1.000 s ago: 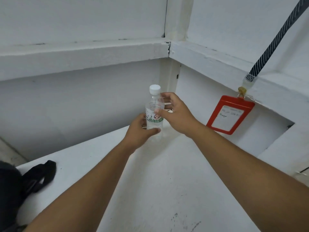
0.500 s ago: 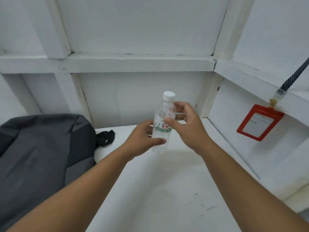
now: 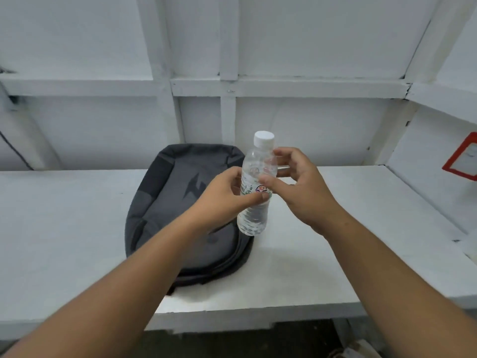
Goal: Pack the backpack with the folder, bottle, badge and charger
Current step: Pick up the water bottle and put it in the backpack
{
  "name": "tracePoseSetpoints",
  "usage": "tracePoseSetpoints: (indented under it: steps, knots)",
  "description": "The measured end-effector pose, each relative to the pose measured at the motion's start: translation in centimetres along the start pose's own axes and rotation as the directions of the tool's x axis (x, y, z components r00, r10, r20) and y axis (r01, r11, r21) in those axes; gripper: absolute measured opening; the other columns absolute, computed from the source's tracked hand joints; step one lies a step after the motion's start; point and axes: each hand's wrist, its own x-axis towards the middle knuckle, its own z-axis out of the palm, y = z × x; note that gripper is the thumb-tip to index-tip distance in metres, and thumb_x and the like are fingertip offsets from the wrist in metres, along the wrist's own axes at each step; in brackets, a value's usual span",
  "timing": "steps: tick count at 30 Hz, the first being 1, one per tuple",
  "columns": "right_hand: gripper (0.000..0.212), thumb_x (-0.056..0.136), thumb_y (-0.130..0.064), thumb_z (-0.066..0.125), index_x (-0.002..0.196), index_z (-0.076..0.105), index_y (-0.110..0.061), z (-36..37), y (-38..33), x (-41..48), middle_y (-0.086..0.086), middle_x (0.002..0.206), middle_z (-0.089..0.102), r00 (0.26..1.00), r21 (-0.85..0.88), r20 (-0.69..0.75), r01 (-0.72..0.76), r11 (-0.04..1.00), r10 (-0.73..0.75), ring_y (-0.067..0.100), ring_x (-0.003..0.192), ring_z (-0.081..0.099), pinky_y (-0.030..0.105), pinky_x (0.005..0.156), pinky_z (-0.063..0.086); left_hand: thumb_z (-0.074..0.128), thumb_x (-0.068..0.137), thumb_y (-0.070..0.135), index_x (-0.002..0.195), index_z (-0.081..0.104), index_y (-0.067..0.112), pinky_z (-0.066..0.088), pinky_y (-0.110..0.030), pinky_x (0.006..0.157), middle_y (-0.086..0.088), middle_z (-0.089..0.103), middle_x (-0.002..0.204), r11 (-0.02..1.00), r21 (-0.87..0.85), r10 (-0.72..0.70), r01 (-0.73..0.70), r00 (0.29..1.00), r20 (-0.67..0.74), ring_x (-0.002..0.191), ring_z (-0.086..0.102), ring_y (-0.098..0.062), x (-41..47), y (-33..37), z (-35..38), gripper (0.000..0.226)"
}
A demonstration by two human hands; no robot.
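A clear bottle (image 3: 254, 200) with a white cap (image 3: 263, 139) is held upright in the air between both hands, above the white shelf (image 3: 64, 228). The left hand (image 3: 219, 200) is closed around the bottle's middle from the left: its thumb is pressed across the front of the label, and its other fingers are wrapped behind, where they cannot be seen in full. The right hand (image 3: 302, 192) is set against the bottle from the right, with the thumb laid on the label just above the left thumb and the fingers (image 3: 286, 153) curled loosely round the upper part, below the cap. The bottle's lower end hangs free beneath both thumbs. A grey backpack (image 3: 167, 202) is laid flat on the shelf, under and behind the left hand. A red badge (image 3: 462, 156) is seen at the far right edge, well apart from the fingers.
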Motion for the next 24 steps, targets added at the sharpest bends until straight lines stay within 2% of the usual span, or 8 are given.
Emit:
tracePoseSetpoints:
  steps: [5,8,11,14,16,20,22,24]
  knots:
    - [0.042,0.086,-0.02,0.078,0.118,0.056,-0.034,3.5,-2.6,-2.2,-0.008,0.115,0.067,0.996,0.079,0.075,0.035,0.996,-0.041,0.003,0.093,0.068,0.022,0.078,0.056,0.088,0.074,0.033,0.119,0.062,0.02,0.056,-0.05,0.097,-0.001,0.076,0.113,1.0,0.012,-0.029,0.028,1.0,0.009,0.105,0.073,-0.019,-4.9,0.2,-4.0,0.054]
    - [0.033,0.094,-0.031,0.068,0.123,0.054,-0.028,5.4,-0.5,-4.2,-0.006,0.11,0.069,0.994,0.065,0.082,0.064,0.996,-0.069,0.008,0.097,0.067,0.028,0.079,0.057,0.087,0.076,0.026,0.119,0.063,0.022,0.059,-0.042,0.093,0.001,0.076,0.11,0.999,0.044,-0.01,0.011,0.999,-0.037,0.101,0.073,-0.016,-6.8,0.4,-5.5,0.05]
    - [0.024,0.102,-0.032,0.051,0.125,0.054,-0.029,6.9,5.3,-7.9,-0.009,0.113,0.066,0.974,-0.147,0.227,0.04,0.988,-0.005,0.005,0.104,0.061,0.036,0.089,0.052,0.085,0.078,0.022,0.12,0.064,0.024,0.058,-0.041,0.095,0.003,0.076,0.11,0.999,0.034,-0.032,0.035,0.997,-0.072,0.102,0.073,-0.013,-8.5,0.2,-5.7,0.047]
    - [0.034,0.099,-0.021,0.052,0.131,0.052,-0.034,7.1,8.8,-9.3,-0.019,0.123,0.054,0.898,-0.412,0.439,0.207,0.887,-0.005,-0.004,0.115,0.044,0.023,0.099,0.042,0.084,0.08,0.021,0.12,0.065,0.026,0.058,-0.043,0.095,0.005,0.077,0.109,0.999,0.029,-0.034,0.037,0.997,-0.069,0.101,0.073,-0.013,-9.3,0.3,-5.6,0.045]
    - [0.04,0.093,-0.021,0.059,0.132,0.053,-0.028,7.4,9.6,-8.1,-0.014,0.126,0.051,0.87,-0.498,0.488,0.346,0.795,-0.073,0.005,0.118,0.04,0.024,0.102,0.039,0.085,0.079,0.021,0.12,0.064,0.027,0.058,-0.044,0.095,0.005,0.077,0.109,0.999,0.035,-0.028,0.03,0.997,-0.074,0.102,0.073,-0.014,-9.3,0.2,-5.5,0.046]
    - [0.028,0.092,-0.033,0.062,0.118,0.066,-0.025,8.0,9.8,-5.7,-0.008,0.116,0.058,0.83,-0.585,0.54,0.487,0.648,-0.136,0.017,0.106,0.045,0.039,0.088,0.047,0.086,0.077,0.024,0.12,0.063,0.026,0.058,-0.046,0.096,0.004,0.076,0.111,0.999,0.042,-0.031,0.034,0.997,-0.077,0.103,0.073,-0.016,-9.5,0.0,-5.0,0.049]
    - [0.025,0.091,-0.035,0.06,0.114,0.068,-0.03,7.8,9.7,-4.7,-0.012,0.113,0.06,0.829,-0.588,0.539,0.497,0.638,-0.149,0.015,0.103,0.044,0.04,0.084,0.045,0.086,0.077,0.024,0.121,0.063,0.026,0.058,-0.047,0.095,0.004,0.076,0.111,0.999,0.041,-0.026,0.029,0.997,-0.078,0.103,0.073,-0.016,-9.5,0.1,-5.0,0.049]
    - [0.029,0.09,-0.042,0.052,0.112,0.068,-0.033,7.6,9.0,-4.0,-0.02,0.107,0.057,0.844,-0.562,0.509,0.473,0.679,-0.167,0.009,0.1,0.039,0.038,0.082,0.041,0.086,0.077,0.025,0.121,0.063,0.026,0.058,-0.047,0.095,0.003,0.076,0.11,0.998,0.056,-0.019,0.023,0.998,-0.06,0.102,0.073,-0.016,-9.5,0.2,-5.2,0.049]
